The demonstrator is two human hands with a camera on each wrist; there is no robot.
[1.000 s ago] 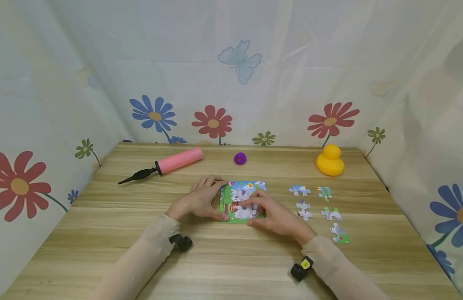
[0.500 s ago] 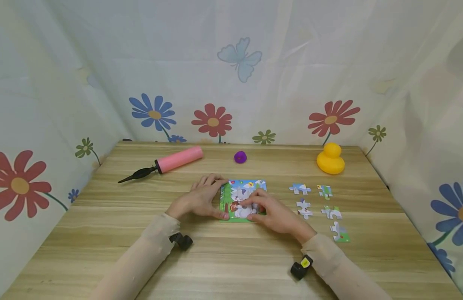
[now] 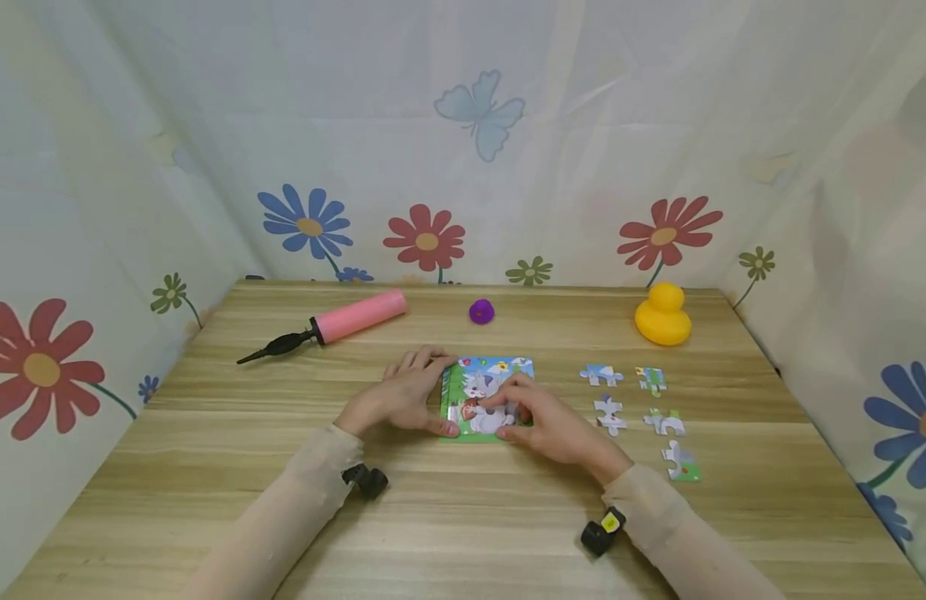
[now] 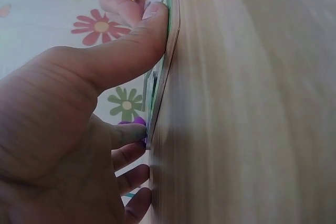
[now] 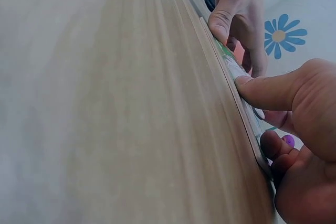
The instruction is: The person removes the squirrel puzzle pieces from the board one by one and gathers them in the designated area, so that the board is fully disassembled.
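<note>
Surface (image 3: 463, 533) of striped wood stretches before us and carries everything. Our right hand (image 3: 560, 425) has thumb and forefinger bowed over the puzzle board (image 3: 473, 439), seemingly pinching a white piece (image 3: 494, 419) near its lower middle. Our left hand (image 3: 402, 402) lies loosely spread along the board's left side, thumb on it near the lower corner, steadying rather than grasping. The board lies between both hands, partly covered, so we cannot tell where gaps remain. Five loose pieces (image 3: 609, 415) lie to its right. We judge that one piece is being fitted; the next move calls for lining up its tabs, then pressing it level.
</note>
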